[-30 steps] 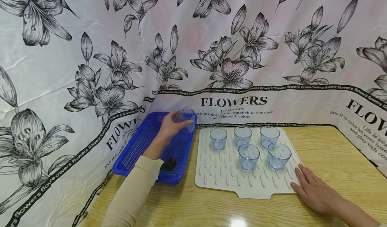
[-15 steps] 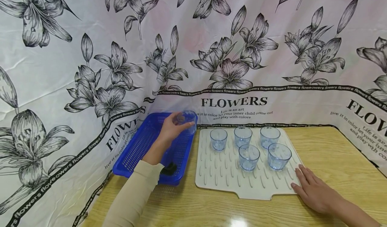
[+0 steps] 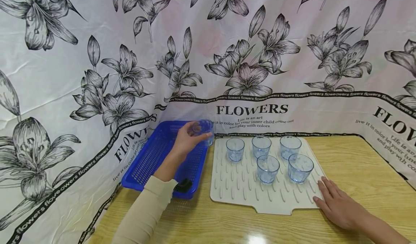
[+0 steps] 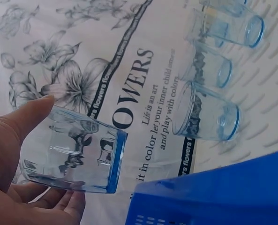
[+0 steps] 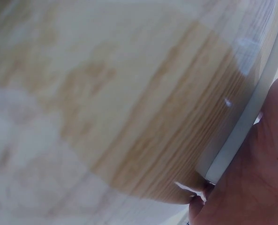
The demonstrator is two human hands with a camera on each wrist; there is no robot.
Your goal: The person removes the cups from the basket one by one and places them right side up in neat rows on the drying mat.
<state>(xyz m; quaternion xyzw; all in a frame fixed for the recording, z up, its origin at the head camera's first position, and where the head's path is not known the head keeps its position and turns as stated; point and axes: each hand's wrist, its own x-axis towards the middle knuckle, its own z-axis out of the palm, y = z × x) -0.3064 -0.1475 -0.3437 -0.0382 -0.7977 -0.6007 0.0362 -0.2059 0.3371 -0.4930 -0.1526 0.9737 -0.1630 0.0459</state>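
My left hand (image 3: 187, 140) grips a clear bluish drinking glass (image 3: 205, 132) over the far right rim of the blue basket (image 3: 127, 184). In the left wrist view, thumb and fingers lie on opposite sides of this glass (image 4: 78, 152), which is tipped sideways in that view. Right of the basket lies a white ridged drying mat (image 3: 227, 186) with several similar glasses (image 3: 267, 170) standing upright on it. My right hand (image 3: 339, 205) rests at the mat's right front edge, its fingers extended along it; in the right wrist view the hand (image 5: 249, 173) touches that edge.
A dark object (image 3: 183, 185) sits at the near end of the basket. Both stand on a wood-grain table (image 3: 214, 226). A flower-printed cloth (image 3: 182, 12) hangs behind and along the left side, close to the basket.
My left hand has carried the glass a little to the right, from above the basket's far end to over its right rim. The right hand has stayed in place.
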